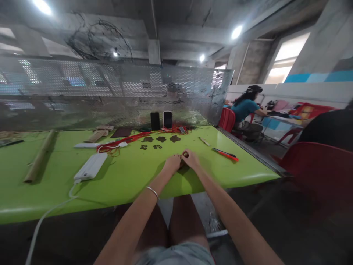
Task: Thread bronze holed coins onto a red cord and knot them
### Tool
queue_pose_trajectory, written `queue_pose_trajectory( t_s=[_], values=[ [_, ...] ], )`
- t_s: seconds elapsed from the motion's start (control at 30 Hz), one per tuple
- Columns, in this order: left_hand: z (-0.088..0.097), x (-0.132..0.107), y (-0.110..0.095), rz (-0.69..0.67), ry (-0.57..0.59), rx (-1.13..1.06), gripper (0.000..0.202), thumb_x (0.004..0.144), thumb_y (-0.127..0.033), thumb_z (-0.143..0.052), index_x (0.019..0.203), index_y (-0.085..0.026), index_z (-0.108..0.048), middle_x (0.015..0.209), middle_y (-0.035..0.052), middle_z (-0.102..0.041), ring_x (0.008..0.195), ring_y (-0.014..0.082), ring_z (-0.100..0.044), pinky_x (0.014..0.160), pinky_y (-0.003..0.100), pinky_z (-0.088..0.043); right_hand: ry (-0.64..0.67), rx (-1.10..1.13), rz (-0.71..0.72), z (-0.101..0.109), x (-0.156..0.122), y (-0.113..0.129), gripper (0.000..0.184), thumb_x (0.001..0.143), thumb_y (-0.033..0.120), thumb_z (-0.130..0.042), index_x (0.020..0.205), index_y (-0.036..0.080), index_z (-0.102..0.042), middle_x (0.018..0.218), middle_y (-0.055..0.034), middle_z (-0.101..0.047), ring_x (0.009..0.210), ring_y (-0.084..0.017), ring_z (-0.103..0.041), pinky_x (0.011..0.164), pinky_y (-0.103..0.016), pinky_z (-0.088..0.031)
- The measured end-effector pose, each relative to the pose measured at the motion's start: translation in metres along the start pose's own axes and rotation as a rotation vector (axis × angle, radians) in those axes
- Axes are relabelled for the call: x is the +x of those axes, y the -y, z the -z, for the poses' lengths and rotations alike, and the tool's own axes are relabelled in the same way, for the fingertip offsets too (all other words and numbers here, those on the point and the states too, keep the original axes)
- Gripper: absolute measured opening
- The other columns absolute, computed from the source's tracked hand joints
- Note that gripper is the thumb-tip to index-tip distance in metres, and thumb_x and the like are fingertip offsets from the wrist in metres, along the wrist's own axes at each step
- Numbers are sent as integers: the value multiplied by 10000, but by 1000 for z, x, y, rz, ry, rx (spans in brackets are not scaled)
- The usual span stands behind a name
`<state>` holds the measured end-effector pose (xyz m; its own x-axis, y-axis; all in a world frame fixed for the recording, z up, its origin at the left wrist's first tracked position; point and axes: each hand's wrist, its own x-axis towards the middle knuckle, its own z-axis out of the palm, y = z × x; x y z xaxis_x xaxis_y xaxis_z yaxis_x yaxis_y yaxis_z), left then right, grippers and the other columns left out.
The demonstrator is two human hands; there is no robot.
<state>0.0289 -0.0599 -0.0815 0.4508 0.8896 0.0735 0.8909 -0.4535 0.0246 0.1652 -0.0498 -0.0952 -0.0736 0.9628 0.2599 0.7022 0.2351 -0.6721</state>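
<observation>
My left hand (173, 163) and my right hand (191, 159) meet above the green table, fingers closed and nearly touching. Between and below the fingertips shows a small brown piece (183, 168), mostly hidden, so its kind cannot be told. Behind the hands lie brown flower-shaped pieces (161, 139) in a row. Nearer to me are two groups of small round brown pieces (157, 147) that look like coins. A bundle of red cord (129, 140) stretches behind on the left. To the right of my right hand rest an orange-and-black utility knife (225, 154) and a thin pale tool (204, 141).
A white power bank (91, 166) with a cable lies on the left of the green table (132, 184), near a bamboo tube (40, 156). Two phones (167, 120) stand against the perforated metal screen (124, 88). A person (245, 106) sits at another table on the right.
</observation>
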Motion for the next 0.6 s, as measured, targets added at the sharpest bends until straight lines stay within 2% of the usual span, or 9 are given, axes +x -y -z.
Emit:
queue_pose_trajectory(
  t_s=[0.13,0.33,0.6],
  values=[
    [5,1,-3,0,73,-5,315,894,-342,-523,1132,-137,-547,1092,85,-589,926,179,-599,790,377,-523,-8,-13,-13,0,1,-1,270,897,340,-535,1069,135,-571,1003,-59,-609,840,-153,-606,742,-346,-523],
    [6,-1,-4,-24,80,1,313,894,-352,-520,1115,-134,-555,1080,83,-595,927,179,-599,800,382,-518,-21,-19,-21,7,-2,-1,265,898,343,-533,1059,136,-574,983,-54,-611,820,-147,-605,730,-338,-522],
    [8,-9,-11,-89,-42,38,321,898,-338,-515,1150,-141,-540,1122,91,-581,976,193,-587,836,403,-506,-31,12,-20,11,-4,2,260,900,344,-529,1043,132,-576,954,-48,-613,794,-140,-604,712,-327,-523]
  ],
)
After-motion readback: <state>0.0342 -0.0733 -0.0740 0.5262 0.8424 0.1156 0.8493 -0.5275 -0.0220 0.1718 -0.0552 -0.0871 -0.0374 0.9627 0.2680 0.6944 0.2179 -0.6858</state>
